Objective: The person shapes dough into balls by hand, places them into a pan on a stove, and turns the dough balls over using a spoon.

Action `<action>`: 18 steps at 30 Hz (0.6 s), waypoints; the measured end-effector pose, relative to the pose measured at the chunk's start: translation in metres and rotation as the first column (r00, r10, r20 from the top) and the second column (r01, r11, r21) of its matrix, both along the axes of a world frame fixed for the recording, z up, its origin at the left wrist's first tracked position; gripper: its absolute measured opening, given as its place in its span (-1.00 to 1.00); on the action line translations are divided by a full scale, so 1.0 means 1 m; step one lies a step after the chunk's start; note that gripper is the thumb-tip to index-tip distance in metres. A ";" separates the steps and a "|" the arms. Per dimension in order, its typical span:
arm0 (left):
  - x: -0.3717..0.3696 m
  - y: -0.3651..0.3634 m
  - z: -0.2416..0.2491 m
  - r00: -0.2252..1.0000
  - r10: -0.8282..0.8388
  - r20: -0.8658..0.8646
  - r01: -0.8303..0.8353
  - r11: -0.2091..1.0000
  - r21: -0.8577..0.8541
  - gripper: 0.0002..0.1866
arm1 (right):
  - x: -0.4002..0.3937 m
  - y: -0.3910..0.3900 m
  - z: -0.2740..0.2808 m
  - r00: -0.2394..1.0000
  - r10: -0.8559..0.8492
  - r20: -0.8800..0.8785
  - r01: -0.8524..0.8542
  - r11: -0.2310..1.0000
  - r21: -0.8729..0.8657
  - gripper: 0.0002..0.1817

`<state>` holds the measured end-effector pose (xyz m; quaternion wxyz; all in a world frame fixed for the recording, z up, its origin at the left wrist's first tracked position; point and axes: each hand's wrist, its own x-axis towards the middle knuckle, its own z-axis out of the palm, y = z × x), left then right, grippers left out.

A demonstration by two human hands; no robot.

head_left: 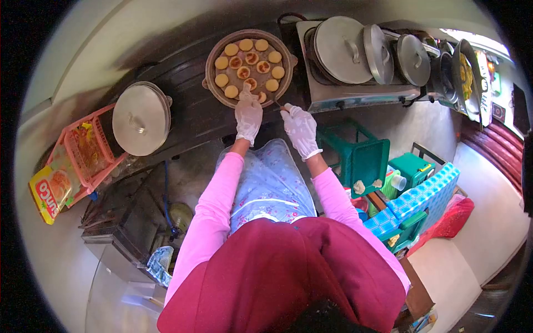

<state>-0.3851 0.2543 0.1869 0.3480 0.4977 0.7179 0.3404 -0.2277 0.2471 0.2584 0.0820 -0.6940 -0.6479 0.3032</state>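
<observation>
A round pan [211, 72] holds several pale round dough pieces [222, 62] around its edge, with browned ones [243, 72] nearer the middle. My left hand [248, 115], in a thin white glove, reaches over the pan's near edge, its fingertips at a browned piece; whether it grips that piece is too small to tell. At the pan's lower right, my right hand [300, 129], gloved too, is closed around the handle of a thin dark utensil [277, 102], whose tip points toward the pan.
Right of the pan, a metal stove [355, 95] carries several lidded pots [343, 50]. To the left stand a lidded pot [141, 119] and a pink basket [91, 150]. A green stool [363, 158] is below the stove, near a blue checked cloth [425, 191].
</observation>
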 end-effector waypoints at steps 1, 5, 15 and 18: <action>0.003 -0.002 -0.003 0.999 -0.006 -0.034 0.005 1.000 -0.011 -0.59 | -0.002 0.000 -0.011 0.998 -0.003 -0.058 0.006 0.998 0.066 -0.69; 0.017 -0.012 -0.009 0.985 0.067 -0.158 -0.038 0.983 0.177 -0.47 | -0.014 0.003 -0.020 0.979 -0.050 -0.195 0.072 0.992 0.107 -0.66; 0.021 -0.006 -0.007 0.998 -0.014 -0.068 0.016 1.000 0.025 -0.46 | 0.016 -0.002 -0.025 0.997 -0.076 0.027 0.061 0.935 0.350 -0.71; 0.028 0.011 -0.017 0.999 -0.010 0.033 0.009 0.999 0.035 -0.56 | 0.019 0.008 -0.022 0.993 -0.064 0.101 0.017 0.909 0.416 -0.73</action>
